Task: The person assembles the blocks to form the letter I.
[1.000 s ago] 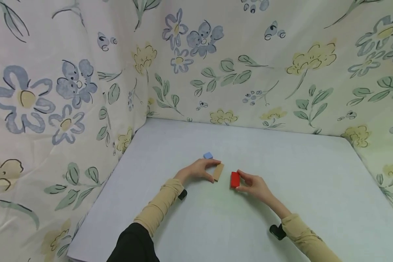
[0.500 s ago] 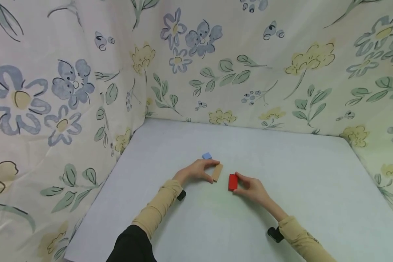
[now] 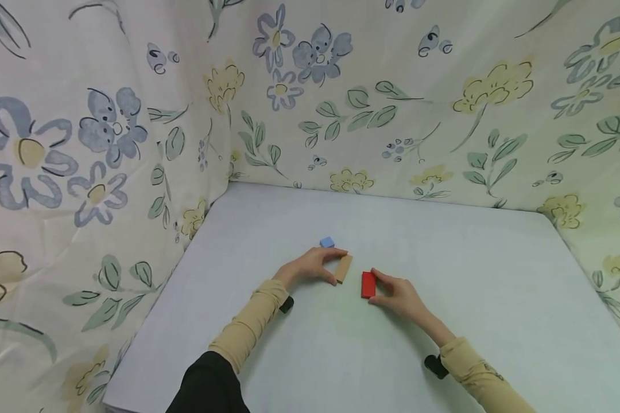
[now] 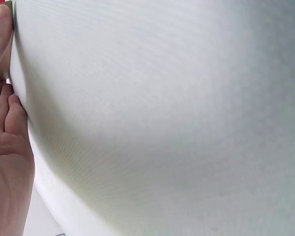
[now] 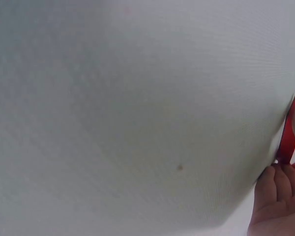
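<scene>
Near the middle of the white table, my left hand pinches a tan wooden block between thumb and fingers at its two ends. To its right, my right hand grips a red block the same way, thumb at the near end. A narrow gap separates the two blocks. Just behind the left hand lies a small blue block, touched by neither block. At the left wrist view's edge, part of the tan block shows beside the thumb. The right wrist view catches the red block at its edge.
The white table extends around both hands. A flower-patterned cloth hangs along its back and sides. Black wrist cameras sit under both forearms, such as the right wrist camera.
Over the last second the red block and right hand shift slightly left, toward the tan block. The left hand keeps its hold, and the whole view moves a little.
</scene>
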The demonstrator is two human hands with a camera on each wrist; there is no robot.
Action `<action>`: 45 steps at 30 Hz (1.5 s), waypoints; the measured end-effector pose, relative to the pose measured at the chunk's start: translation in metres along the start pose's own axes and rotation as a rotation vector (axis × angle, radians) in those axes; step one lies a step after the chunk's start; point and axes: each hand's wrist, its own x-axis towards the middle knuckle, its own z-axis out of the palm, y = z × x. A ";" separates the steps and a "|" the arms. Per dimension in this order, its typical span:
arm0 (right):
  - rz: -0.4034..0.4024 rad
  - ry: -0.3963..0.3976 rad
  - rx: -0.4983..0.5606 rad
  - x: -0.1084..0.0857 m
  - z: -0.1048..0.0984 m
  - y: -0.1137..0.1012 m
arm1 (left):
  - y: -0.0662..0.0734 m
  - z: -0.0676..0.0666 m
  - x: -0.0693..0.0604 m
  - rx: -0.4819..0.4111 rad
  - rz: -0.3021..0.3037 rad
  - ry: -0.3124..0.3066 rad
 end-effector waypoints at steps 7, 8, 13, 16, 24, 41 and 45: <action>0.009 -0.013 0.017 -0.001 0.000 -0.001 | 0.001 0.000 -0.002 -0.020 -0.010 -0.004; 0.009 -0.013 0.019 -0.001 0.000 -0.001 | 0.002 0.000 -0.002 -0.021 -0.013 -0.004; 0.002 0.000 0.013 -0.002 0.001 0.000 | 0.002 0.000 -0.002 -0.020 -0.018 -0.007; 0.000 0.004 0.019 -0.003 0.003 0.001 | 0.001 0.001 -0.002 -0.011 -0.017 -0.011; -0.019 0.011 0.011 -0.003 0.004 0.002 | 0.002 0.000 -0.002 -0.010 -0.007 -0.014; -0.031 0.017 -0.006 -0.002 0.003 0.002 | 0.000 -0.001 0.000 0.016 0.007 -0.007; -0.028 0.017 -0.011 -0.002 0.003 0.002 | 0.000 -0.001 0.000 0.007 0.009 -0.009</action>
